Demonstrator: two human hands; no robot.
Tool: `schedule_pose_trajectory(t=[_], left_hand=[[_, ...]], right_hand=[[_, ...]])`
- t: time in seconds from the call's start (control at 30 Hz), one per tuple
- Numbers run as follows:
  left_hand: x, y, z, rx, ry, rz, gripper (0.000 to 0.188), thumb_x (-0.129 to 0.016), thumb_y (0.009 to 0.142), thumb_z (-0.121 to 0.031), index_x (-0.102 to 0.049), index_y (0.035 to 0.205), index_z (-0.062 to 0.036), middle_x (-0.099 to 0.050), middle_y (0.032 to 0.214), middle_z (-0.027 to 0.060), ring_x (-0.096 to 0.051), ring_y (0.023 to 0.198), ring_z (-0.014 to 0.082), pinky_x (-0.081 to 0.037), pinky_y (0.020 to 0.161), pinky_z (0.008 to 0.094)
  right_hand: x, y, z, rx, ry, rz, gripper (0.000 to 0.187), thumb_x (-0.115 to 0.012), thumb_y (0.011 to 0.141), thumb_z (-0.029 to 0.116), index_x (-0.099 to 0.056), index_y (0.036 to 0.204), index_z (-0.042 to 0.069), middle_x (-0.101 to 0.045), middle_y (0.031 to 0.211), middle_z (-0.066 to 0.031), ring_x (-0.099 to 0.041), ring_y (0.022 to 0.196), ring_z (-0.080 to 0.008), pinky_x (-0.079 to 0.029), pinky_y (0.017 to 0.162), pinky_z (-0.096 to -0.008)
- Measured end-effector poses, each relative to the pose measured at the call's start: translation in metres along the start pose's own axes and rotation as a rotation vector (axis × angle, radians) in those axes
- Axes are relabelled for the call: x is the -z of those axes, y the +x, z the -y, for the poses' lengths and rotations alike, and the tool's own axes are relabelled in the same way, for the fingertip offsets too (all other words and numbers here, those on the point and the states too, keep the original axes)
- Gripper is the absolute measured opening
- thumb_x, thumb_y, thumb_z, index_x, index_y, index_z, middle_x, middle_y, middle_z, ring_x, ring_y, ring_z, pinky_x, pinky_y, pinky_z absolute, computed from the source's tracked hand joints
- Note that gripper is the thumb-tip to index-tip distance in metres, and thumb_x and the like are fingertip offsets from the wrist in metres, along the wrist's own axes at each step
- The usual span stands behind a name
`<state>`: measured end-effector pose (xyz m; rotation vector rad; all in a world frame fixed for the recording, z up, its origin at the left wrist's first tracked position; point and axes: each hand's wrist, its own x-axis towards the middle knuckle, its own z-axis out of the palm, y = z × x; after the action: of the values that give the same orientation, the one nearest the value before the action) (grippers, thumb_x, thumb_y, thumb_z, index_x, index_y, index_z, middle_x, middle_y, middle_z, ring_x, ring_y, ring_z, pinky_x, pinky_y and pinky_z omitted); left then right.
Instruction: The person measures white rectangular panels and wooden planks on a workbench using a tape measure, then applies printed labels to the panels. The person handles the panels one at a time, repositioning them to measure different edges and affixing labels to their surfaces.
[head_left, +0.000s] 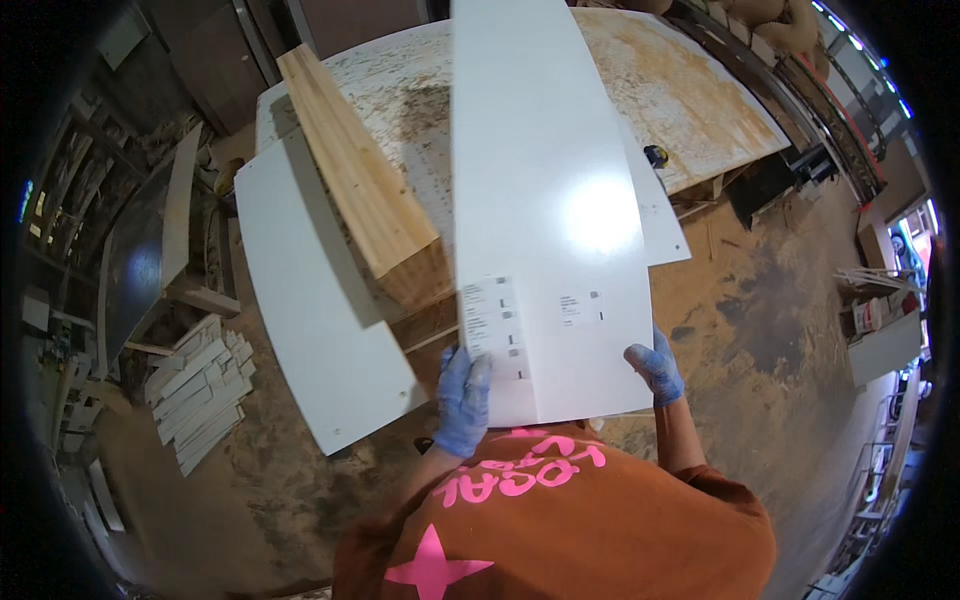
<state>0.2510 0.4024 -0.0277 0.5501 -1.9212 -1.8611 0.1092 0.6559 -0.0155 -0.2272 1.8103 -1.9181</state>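
While held upright before the chest, the long white panel [545, 200] is gripped at its near end by the gloved left hand [463, 400] and right hand [656, 368]; a pine board [355, 170] and second white panel [315, 310] are seen beside it on the workbench [690, 90].

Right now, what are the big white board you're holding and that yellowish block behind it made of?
The white panel looks like laminated board: smooth, glossy, with a lamp glare on it. The block looks like bare pine, pale yellow with grain lines. The gloves on the left hand and right hand look like thin blue rubber.
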Motion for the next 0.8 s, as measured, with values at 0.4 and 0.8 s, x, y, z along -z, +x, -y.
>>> schedule_pose_trajectory(t=[0.4,0.8], left_hand=[[-0.184,0.077,0.097,0.342,-0.242,0.140,0.041,-0.055,0.094,-0.033,-0.060,0.114,0.0021,-0.063,0.108,0.0094,-0.057,0.101,0.0181,-0.044,0.091,0.0297],[-0.091,0.035,0.006,0.181,-0.300,-0.236,0.021,-0.056,0.095,-0.021,-0.063,0.103,-0.0027,-0.060,0.087,-0.0019,-0.050,0.081,0.0057,-0.045,0.074,0.0249]], right_hand=[[0.184,0.091,-0.054,-0.205,0.113,-0.019,0.072,-0.073,0.076,0.031,-0.048,0.131,-0.007,-0.060,0.121,-0.0157,-0.059,0.107,-0.0232,-0.046,0.093,-0.0349],[0.061,0.162,0.001,0.043,-0.141,0.337,0.035,-0.063,0.088,0.017,-0.060,0.117,-0.002,-0.062,0.116,-0.0114,-0.060,0.104,-0.0215,-0.045,0.094,-0.0319]])
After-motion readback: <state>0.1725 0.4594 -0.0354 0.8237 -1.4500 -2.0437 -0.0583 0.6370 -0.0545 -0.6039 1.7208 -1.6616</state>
